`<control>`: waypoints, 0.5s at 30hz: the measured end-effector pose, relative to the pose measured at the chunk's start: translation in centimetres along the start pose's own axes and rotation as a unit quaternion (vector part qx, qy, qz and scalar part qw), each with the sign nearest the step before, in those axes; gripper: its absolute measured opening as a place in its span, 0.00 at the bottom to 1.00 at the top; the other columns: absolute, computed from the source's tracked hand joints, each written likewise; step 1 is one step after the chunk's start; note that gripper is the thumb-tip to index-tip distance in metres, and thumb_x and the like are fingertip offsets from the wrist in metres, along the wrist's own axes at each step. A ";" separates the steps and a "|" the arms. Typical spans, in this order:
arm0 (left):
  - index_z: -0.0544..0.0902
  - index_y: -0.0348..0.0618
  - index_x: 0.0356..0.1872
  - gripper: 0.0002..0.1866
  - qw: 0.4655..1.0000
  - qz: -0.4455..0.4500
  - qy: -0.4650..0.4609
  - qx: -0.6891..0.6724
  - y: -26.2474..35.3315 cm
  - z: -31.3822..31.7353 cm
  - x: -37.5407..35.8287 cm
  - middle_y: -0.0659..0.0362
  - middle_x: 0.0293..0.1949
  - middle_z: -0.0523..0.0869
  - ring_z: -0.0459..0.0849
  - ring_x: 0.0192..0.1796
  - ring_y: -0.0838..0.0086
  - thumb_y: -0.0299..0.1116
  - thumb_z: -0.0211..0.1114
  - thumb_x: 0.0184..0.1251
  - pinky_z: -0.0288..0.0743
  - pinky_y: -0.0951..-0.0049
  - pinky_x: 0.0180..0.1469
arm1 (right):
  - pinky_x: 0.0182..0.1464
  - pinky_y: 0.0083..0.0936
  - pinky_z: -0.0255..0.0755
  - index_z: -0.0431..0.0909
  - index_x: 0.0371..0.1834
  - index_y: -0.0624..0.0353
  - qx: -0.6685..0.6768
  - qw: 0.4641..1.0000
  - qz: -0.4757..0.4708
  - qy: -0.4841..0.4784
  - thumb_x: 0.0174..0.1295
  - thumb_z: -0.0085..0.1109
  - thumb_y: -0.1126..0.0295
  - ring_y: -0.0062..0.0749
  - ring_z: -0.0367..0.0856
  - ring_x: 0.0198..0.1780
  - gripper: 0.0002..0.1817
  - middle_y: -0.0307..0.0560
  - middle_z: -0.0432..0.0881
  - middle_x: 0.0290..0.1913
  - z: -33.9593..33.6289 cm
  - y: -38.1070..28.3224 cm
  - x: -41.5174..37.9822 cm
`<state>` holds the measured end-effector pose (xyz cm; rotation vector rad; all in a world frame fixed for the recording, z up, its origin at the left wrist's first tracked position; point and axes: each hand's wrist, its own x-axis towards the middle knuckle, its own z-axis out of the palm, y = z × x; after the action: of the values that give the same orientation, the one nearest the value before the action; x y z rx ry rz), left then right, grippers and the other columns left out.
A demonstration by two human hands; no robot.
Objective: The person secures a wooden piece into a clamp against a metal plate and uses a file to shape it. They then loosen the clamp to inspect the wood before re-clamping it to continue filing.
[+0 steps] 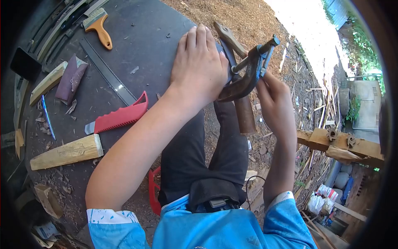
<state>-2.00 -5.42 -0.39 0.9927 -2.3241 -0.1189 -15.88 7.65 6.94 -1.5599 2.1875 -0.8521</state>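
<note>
My left hand (201, 64) lies flat near the table's edge, fingers stretched out, its thumb side close to a dark metal C-clamp (244, 89). My right hand (273, 93) has its fingers closed on the clamp's outer side, by the screw. Past my left fingertips a carved wooden handle (229, 38) sticks out beyond the edge, partly hidden by the clamp. Below the clamp hangs a brown cylindrical piece (245, 116); how it joins the clamp is hidden.
On the dark table (145, 45) lie a red-handled saw (120, 118), an orange-handled brush (99, 29), sandpaper (71, 79), a blue pen (47, 118) and a wood block (68, 151). Wood shavings (244, 16) cover the ground. A wooden beam (340, 143) stands at right.
</note>
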 end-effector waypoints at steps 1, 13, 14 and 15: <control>0.71 0.18 0.72 0.31 1.000 0.002 0.001 0.004 0.0 0.0 0.1 0.36 0.72 0.75 0.69 0.78 0.47 0.40 0.52 0.82 0.61 0.50 0.82 | 0.58 0.37 0.83 0.82 0.74 0.54 -0.001 0.999 -0.034 0.015 0.79 0.55 0.77 0.42 0.92 0.60 0.22 0.64 0.89 0.58 -0.4 0.4 -1.4; 0.71 0.19 0.73 0.31 1.000 0.007 -0.004 0.012 -0.1 0.1 0.0 0.36 0.72 0.74 0.68 0.79 0.47 0.40 0.51 0.83 0.60 0.50 0.82 | 0.48 0.37 0.82 0.80 0.76 0.54 -0.006 0.998 -0.063 0.029 0.80 0.56 0.73 0.39 0.95 0.48 0.23 0.66 0.91 0.50 -0.4 2.0 -3.7; 0.71 0.20 0.73 0.31 1.000 0.007 -0.005 0.016 -0.2 0.1 0.1 0.37 0.72 0.74 0.68 0.79 0.47 0.40 0.51 0.83 0.60 0.50 0.82 | 0.46 0.37 0.81 0.80 0.76 0.53 -0.001 0.996 -0.075 0.037 0.80 0.55 0.74 0.38 0.95 0.46 0.23 0.66 0.91 0.49 -0.2 2.4 -4.4; 0.71 0.20 0.73 0.31 1.000 0.010 -0.011 0.017 -0.1 0.1 -0.1 0.37 0.73 0.73 0.68 0.79 0.47 0.40 0.51 0.83 0.60 0.50 0.82 | 0.45 0.36 0.81 0.79 0.76 0.53 0.003 0.995 -0.088 0.046 0.80 0.55 0.74 0.36 0.95 0.44 0.23 0.67 0.91 0.48 0.0 2.8 -5.0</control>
<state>-1.95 -5.42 -0.52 0.9887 -2.3633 -0.0833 -16.21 12.99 4.78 -1.7631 2.1295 -1.0007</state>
